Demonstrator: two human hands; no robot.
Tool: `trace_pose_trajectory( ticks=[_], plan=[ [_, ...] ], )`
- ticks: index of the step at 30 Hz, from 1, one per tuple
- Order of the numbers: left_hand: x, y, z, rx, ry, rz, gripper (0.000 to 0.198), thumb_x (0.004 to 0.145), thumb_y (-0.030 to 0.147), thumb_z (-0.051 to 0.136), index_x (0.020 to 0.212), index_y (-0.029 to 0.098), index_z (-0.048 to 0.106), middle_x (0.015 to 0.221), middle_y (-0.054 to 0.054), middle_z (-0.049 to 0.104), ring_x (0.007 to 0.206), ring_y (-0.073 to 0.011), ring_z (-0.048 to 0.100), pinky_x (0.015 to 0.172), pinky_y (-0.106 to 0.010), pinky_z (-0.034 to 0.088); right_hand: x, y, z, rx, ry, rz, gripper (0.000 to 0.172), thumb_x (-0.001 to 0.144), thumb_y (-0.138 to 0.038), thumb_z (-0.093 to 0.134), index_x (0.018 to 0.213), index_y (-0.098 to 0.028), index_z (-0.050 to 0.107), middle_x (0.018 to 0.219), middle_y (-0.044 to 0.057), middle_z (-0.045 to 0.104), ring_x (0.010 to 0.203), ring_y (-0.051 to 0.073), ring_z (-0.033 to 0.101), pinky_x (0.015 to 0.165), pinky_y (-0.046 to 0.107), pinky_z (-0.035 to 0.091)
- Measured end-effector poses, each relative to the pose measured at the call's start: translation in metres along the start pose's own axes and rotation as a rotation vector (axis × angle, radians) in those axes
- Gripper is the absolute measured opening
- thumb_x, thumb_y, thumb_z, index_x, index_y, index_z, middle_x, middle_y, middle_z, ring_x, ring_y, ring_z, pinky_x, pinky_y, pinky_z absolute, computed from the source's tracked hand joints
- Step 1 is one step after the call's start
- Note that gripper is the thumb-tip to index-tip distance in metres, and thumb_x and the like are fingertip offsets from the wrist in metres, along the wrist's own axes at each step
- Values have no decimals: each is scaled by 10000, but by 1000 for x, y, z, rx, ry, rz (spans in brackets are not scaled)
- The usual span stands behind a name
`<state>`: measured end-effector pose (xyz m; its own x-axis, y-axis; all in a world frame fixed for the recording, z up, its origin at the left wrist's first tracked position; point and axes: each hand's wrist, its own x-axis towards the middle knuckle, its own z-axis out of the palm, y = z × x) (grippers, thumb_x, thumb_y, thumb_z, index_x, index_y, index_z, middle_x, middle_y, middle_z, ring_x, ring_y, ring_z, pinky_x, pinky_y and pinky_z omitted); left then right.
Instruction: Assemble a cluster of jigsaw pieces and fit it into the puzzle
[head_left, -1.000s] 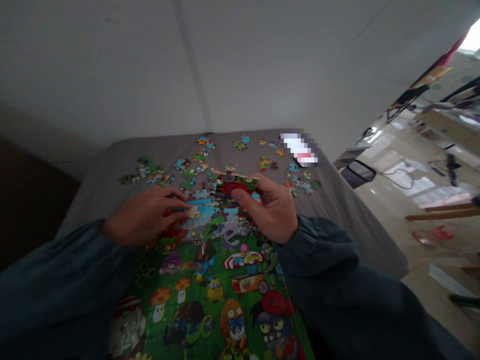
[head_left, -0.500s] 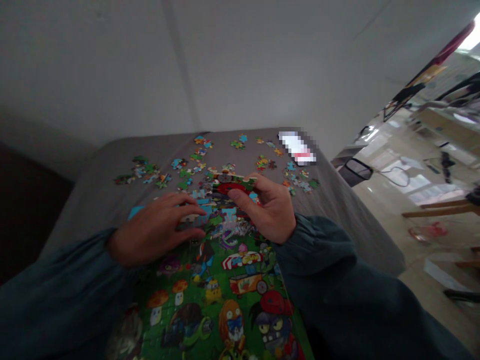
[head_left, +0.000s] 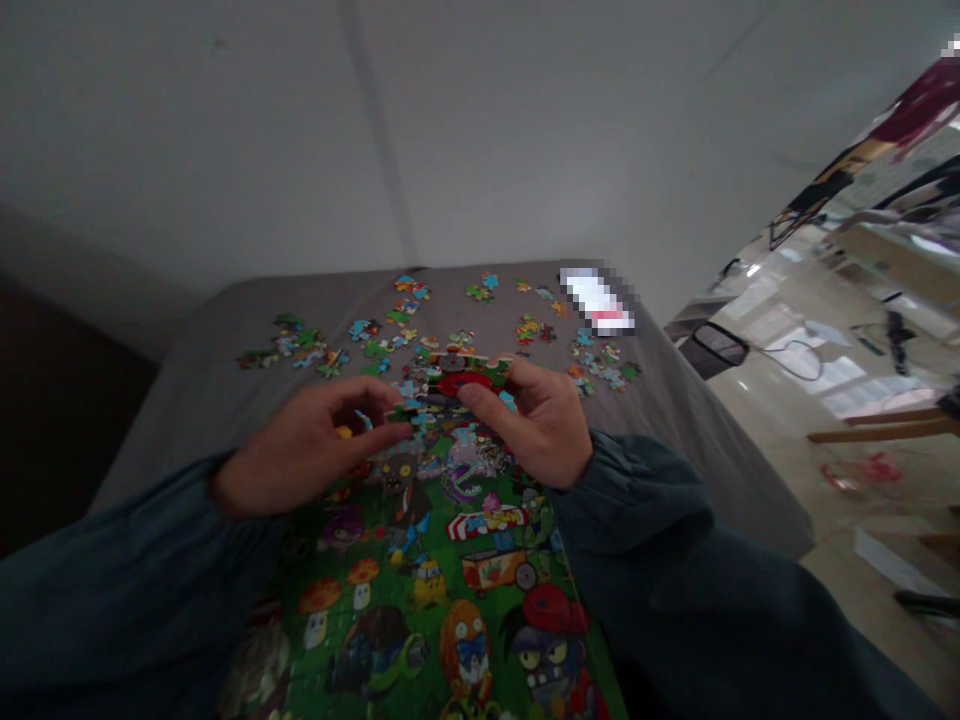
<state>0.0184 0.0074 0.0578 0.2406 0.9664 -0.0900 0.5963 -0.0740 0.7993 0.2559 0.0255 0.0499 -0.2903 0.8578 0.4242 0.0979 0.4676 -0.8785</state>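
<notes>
Puzzle (head_left: 450, 560) was assembled nearside; far rows remained open. Both hands, left hand (head_left: 300, 455) and right hand (head_left: 544, 425), pinched one joined section (head_left: 461, 385). Loose pieces (head_left: 390, 325) lay beyond.

Dim indoors; daylight enters from upper right, glare on the floor (head_left: 795, 380). Sleeves (head_left: 112, 600) fall dark in shadow. Slight blur overall, esp. far pieces (head_left: 300, 345). Wide-angle bend at edges; pixelated patch (head_left: 600, 298) on table (head_left: 217, 330)

No legible text anywhere; puzzle (head_left: 450, 600) shows cartoon art only; pixelated patch (head_left: 598, 299) unreadable
</notes>
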Motion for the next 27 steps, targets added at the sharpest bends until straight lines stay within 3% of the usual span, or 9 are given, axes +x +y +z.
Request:
trace_pose_trajectory(
  ticks=[3,8,16,21,27],
  plan=[
    [-2,10,-1,-180,138,1,331,772,534,730,913,236,697,834,-6,730,689,-162,641,603,-264,514,0,-3,1,-46,-43,32,244,897,-421,686,929,-185,742,829,28,724,703,143,605,703,310,492],
    [-7,18,4,-259,136,-7,267,795,525,706,789,257,707,751,4,722,663,-177,635,621,-300,551,1,-6,2,-47,-65,60,213,896,-397,683,922,-194,741,818,19,724,706,147,607,720,314,503],
    [-9,26,3,-205,194,20,308,777,557,707,698,261,687,688,7,711,669,-199,657,653,-314,574,0,-5,2,-35,-56,88,253,888,-423,687,922,-181,754,817,24,731,689,143,596,703,311,497],
    [-9,27,5,-216,167,-39,305,729,560,727,788,260,723,695,-3,705,570,-180,607,476,-277,511,0,-4,2,-43,-32,76,255,887,-426,686,914,-182,755,787,16,726,660,135,578,662,301,482],
    [-10,19,9,-171,159,-43,358,738,587,720,872,256,717,586,19,638,450,-140,529,387,-239,423,1,-5,2,-64,-41,46,227,894,-413,687,894,-194,746,777,13,717,669,139,589,655,297,486]
  ],
)
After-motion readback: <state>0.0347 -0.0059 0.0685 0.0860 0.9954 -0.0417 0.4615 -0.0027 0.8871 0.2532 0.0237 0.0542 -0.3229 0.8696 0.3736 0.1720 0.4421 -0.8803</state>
